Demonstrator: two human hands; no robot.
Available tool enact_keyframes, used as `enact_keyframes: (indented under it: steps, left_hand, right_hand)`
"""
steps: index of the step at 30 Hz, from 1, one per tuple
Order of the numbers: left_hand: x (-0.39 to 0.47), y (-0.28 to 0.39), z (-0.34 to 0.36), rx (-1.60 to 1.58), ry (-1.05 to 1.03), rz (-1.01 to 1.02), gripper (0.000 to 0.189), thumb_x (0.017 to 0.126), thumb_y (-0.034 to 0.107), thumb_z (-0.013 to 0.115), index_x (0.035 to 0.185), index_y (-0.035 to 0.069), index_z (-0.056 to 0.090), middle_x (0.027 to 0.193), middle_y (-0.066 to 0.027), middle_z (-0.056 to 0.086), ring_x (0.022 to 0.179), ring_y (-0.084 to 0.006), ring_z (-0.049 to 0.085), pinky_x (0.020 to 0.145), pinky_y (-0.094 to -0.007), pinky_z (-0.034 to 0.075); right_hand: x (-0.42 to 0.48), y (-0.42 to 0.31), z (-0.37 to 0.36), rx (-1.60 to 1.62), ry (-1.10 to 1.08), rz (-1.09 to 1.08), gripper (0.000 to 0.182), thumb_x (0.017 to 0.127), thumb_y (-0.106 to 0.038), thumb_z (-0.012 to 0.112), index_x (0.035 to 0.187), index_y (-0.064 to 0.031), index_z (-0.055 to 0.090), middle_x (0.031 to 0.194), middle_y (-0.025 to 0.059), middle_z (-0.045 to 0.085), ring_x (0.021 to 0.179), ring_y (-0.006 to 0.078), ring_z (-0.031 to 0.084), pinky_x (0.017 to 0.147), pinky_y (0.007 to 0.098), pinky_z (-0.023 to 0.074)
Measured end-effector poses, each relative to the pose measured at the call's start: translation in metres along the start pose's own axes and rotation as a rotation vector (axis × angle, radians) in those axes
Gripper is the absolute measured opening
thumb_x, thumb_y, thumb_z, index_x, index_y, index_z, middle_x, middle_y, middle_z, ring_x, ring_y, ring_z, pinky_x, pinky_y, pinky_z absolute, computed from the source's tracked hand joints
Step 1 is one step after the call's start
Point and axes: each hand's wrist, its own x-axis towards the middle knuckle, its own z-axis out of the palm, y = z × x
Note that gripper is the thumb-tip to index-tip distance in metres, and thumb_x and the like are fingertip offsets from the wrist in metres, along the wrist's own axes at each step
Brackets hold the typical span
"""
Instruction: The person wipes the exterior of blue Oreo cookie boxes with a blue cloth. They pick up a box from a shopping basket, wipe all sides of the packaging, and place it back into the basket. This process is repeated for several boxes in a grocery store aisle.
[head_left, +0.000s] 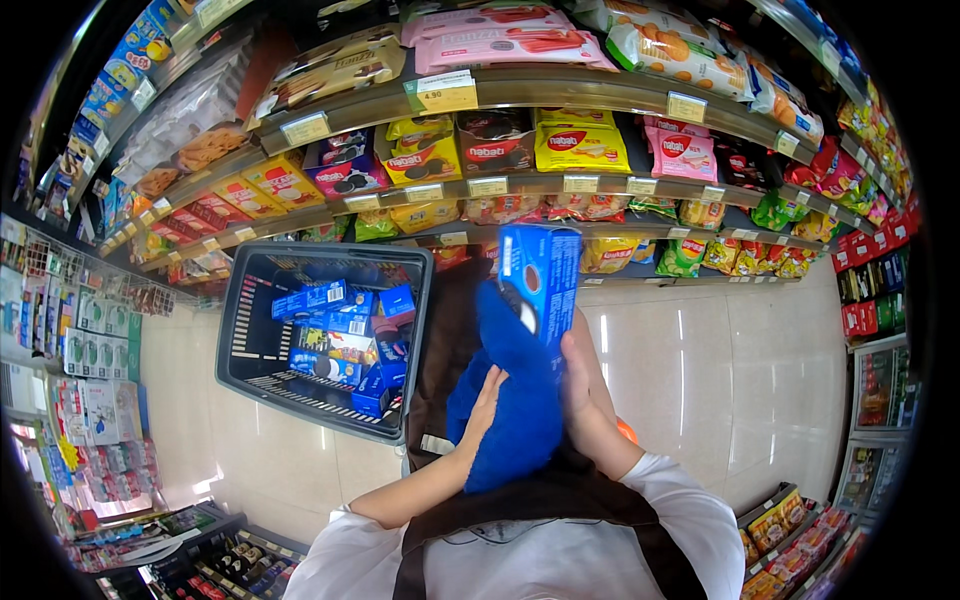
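A blue cookie box (551, 277) stands upright in front of my body, with its lower end against a blue cloth (517, 420). My right hand (577, 375) grips the box along its right side. My left hand (486, 405) lies against the cloth and presses it to the box; its fingertips are partly hidden by the cloth. To the left, a dark grey shopping basket (322, 409) holds several blue boxes (309, 300) and some other packets, lying in a jumble.
Curved shelves (525, 184) of wafer and biscuit packs (581, 146) run across the front, with bagged snacks (606, 255) lower down. A wire rack (56, 262) stands left, and a low shelf of packets (776, 521) is at lower right. Tiled floor (697, 360) shows between them.
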Motion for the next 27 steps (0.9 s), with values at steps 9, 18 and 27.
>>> enact_keyframes:
  steps: [9, 18, 27]
  left_hand:
    - [0.034, -0.035, -0.037, -0.598, 0.036, -0.099, 0.058, 0.084, 0.048, 0.029, 0.129, 0.012, 0.023, 0.128, -0.0127, 0.029, 0.114, -0.0255, 0.034, 0.094, -0.0372, 0.03]
    - [0.041, 0.017, -0.023, 0.133, 0.151, 0.203, 0.045, 0.08, 0.022, 0.046, 0.118, 0.002, 0.036, 0.123, -0.0189, 0.033, 0.114, -0.034, 0.029, 0.096, -0.0407, 0.024]
    - [0.019, 0.021, 0.003, 0.487, 0.12, 0.27, 0.055, 0.073, 0.02, 0.055, 0.12, 0.003, 0.033, 0.125, -0.0183, 0.027, 0.118, -0.0371, 0.021, 0.096, -0.0391, 0.024]
  right_hand:
    - [-0.005, 0.018, 0.01, -0.089, -0.247, 0.055, 0.047, 0.087, -0.03, 0.036, 0.124, -0.011, 0.015, 0.121, 0.0068, 0.032, 0.11, 0.0163, 0.032, 0.094, 0.0321, 0.0236]
    - [-0.007, 0.025, 0.0, -0.103, -0.135, -0.037, 0.047, 0.087, -0.03, 0.032, 0.127, -0.0109, 0.018, 0.118, 0.0075, 0.037, 0.106, 0.0174, 0.038, 0.091, 0.0305, 0.0296]
    - [0.007, 0.001, -0.014, 0.07, 0.097, 0.026, 0.047, 0.086, -0.032, 0.036, 0.126, -0.0105, 0.025, 0.118, 0.0072, 0.042, 0.105, 0.0188, 0.042, 0.091, 0.0315, 0.0301]
